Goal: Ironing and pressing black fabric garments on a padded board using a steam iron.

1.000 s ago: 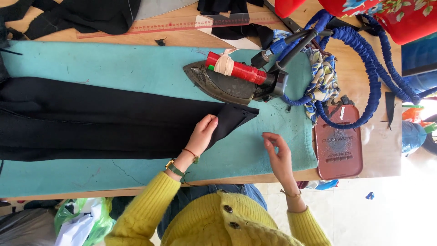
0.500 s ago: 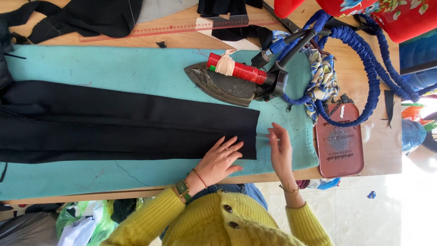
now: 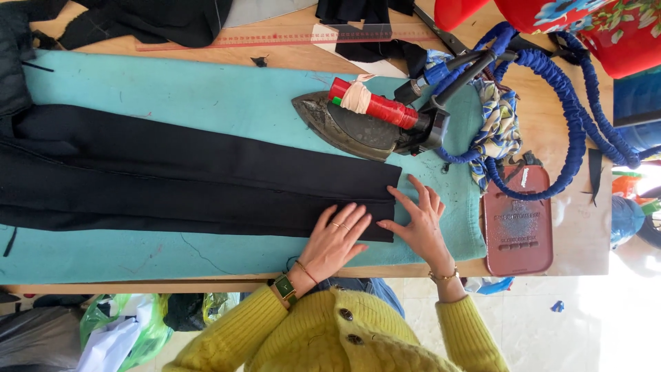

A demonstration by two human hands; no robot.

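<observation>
A wooden table fills the room's middle, and over most of it lies a teal pad. Stretched along the pad is a long piece of black cloth, folded into flat layers, its squared end lying near the person's hands and the rest running off to the far left. It looks thin and limp, the sort of fabric that weighs little and slides over itself, so I'd judge it wants flat palms pressing down near the folded end or a pinch at a corner, not a grab in the middle, which would only rumple the fold.

Above the cloth's end a heavy old iron lies on its side with a red handle, touching the pad just beside the cloth, and a blue hose loops from it across the table's right. A brown iron rest sits to the right of the pad. A long ruler lies along the far edge.

The left hand lies open and flat, fingers spread on the cloth's lower edge, gripping nothing. The right hand is open too, fingertips splayed and resting on the cloth's end corner and the pad beside it, holding nothing.
</observation>
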